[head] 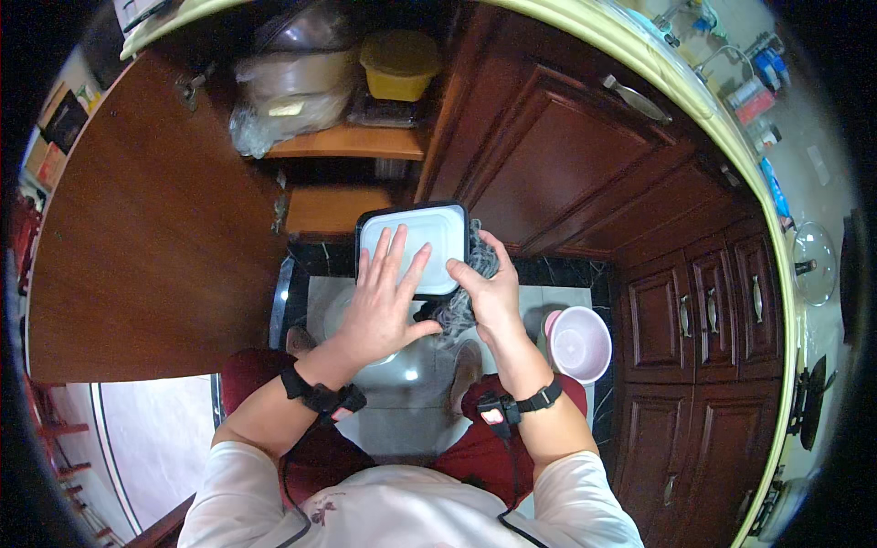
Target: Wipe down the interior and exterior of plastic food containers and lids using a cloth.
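Observation:
A rectangular container with a dark rim and a whitish, translucent lid or base (442, 229) is held up before me, in front of the cabinet opening. My left hand (389, 301) lies over its near left part with fingers spread, apparently touching the surface. My right hand (495, 294) grips the container's right edge, thumb on top. Between that hand and the container bunches a grey, shaggy cloth (458, 322), partly hidden under the container. Both wrists wear black straps with small devices.
A dark-red cabinet door (151, 226) stands open at left. Shelves (356, 144) hold a yellow tub (399, 65) and plastic-wrapped containers (294, 89). A pink-white basin (580, 344) sits on the tiled floor at right. Closed cabinet doors (555, 157) and a countertop edge (774, 205) curve around the right.

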Action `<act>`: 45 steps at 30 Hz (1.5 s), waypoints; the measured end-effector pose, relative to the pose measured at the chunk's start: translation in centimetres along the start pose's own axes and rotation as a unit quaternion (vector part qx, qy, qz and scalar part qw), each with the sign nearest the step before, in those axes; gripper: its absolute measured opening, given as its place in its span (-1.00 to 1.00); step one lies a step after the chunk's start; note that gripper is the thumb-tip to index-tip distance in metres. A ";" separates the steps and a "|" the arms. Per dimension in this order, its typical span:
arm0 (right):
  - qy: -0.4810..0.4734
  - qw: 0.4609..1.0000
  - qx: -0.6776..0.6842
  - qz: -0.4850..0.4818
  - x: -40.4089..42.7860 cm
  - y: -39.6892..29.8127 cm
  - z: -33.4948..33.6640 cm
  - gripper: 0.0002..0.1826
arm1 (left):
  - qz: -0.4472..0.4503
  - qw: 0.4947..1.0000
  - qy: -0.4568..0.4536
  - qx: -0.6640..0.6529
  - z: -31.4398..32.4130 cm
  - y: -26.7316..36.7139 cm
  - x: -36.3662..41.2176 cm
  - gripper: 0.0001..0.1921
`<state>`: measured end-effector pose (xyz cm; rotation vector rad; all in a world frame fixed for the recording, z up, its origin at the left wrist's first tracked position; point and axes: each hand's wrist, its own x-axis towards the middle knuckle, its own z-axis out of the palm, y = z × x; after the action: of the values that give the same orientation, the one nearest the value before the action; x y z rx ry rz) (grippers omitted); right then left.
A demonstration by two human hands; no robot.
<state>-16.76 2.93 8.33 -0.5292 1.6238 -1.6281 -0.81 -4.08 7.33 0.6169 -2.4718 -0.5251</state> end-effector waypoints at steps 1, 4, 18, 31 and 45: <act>-0.006 0.998 -0.047 -0.051 -0.2 0.2 0.3 -0.28 | -0.013 0.999 -0.031 0.035 -0.1 0.3 -0.1 0.04; -0.025 0.981 -0.134 -0.139 -1.5 -0.1 1.7 -0.27 | -0.021 0.999 -0.001 0.046 2.0 -2.1 -0.6 0.09; -0.044 0.881 -0.276 -0.382 -1.4 -2.0 0.8 -0.69 | -0.160 0.848 -0.040 -0.504 -0.4 -2.3 -0.3 0.15; 0.044 0.874 -0.357 -0.326 1.9 -1.1 -0.2 -0.79 | -0.168 0.834 -0.116 -0.513 0.1 -2.9 -1.1 -0.13; 0.036 0.914 -0.299 -0.274 2.5 -0.7 -0.7 -0.83 | -0.159 0.883 -0.187 -0.400 -1.7 -2.9 -0.6 -0.19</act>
<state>-18.95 1.44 8.44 -1.3532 2.1675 -1.5011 1.55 -6.49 7.03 0.5961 -2.1686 -1.8163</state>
